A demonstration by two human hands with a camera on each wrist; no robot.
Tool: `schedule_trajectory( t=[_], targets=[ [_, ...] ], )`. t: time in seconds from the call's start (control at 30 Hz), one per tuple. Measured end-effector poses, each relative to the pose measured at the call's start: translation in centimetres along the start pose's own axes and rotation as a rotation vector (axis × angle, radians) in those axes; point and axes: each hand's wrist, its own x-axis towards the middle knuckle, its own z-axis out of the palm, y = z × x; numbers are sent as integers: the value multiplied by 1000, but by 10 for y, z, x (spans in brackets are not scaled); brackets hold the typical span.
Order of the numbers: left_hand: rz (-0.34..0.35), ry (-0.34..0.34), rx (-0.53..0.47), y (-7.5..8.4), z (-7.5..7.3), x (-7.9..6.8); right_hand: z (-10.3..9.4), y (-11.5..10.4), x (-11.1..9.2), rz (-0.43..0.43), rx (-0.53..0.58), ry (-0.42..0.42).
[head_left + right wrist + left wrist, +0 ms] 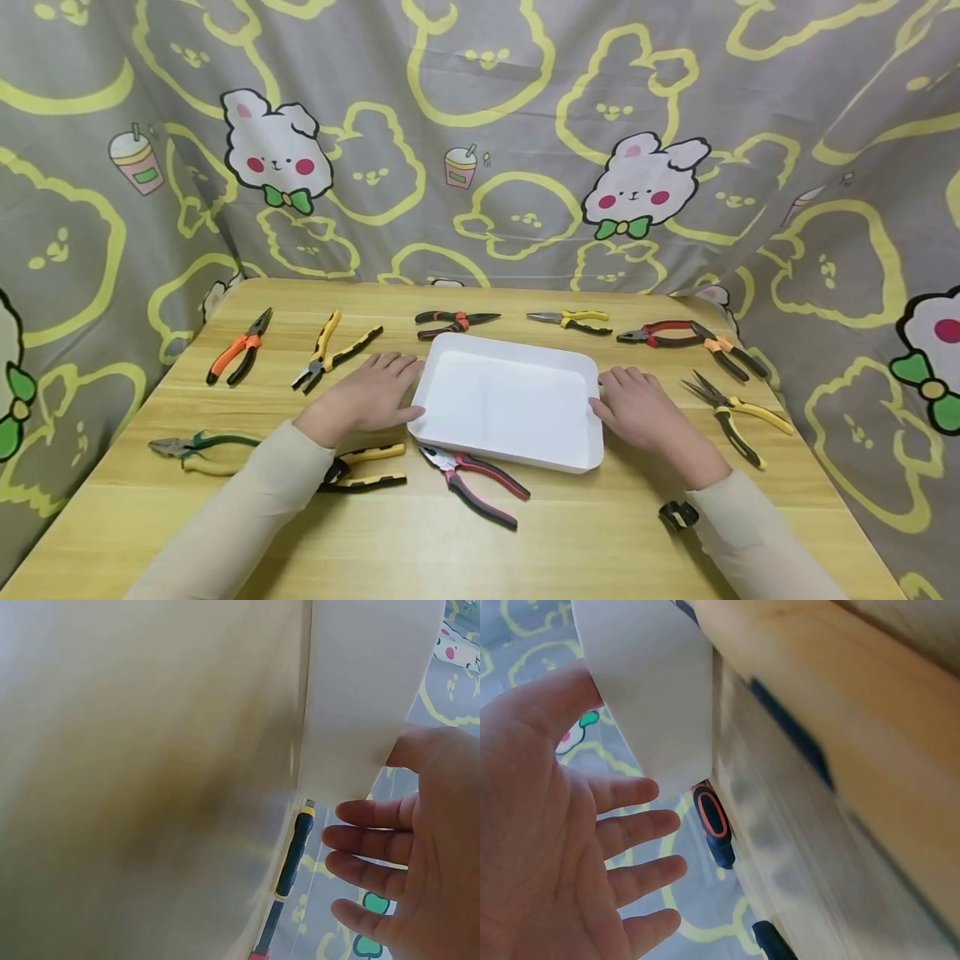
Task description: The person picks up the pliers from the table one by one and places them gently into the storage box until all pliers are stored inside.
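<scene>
A shallow white tray [510, 408] sits on the wooden table, turned slightly askew. My left hand [378, 392] is at its left side; in the left wrist view the thumb touches the tray's wall [652, 690], with the fingers spread and nearly straight. At the opposite side is my right hand [637, 404]. Its thumb meets the rim in the right wrist view, and its fingers extend loosely beside the tray's wall [367, 697]. Red-and-black pliers [480, 487] lie just in front of the tray, their head close to its near edge.
Behind the tray lie orange-and-black long-nose pliers [457, 321] and yellow-handled pliers [570, 321]. Orange pliers [243, 350] and yellow-black pliers [333, 350] are at left, green-handled pliers [202, 450] nearer. Red pliers [660, 333], orange pliers [727, 350] and yellow long-nose pliers [735, 412] lie right.
</scene>
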Motion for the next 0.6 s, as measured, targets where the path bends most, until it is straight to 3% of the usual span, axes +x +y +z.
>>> schedule_trajectory(
  t=[0.27,0.6],
  targets=[
    [-43,-11,-36,-6,0,-7,1,-4,21,-8,54,-29],
    [-107,33,-120,-11,-1,-24,3,-13,42,1,144,-69]
  ],
)
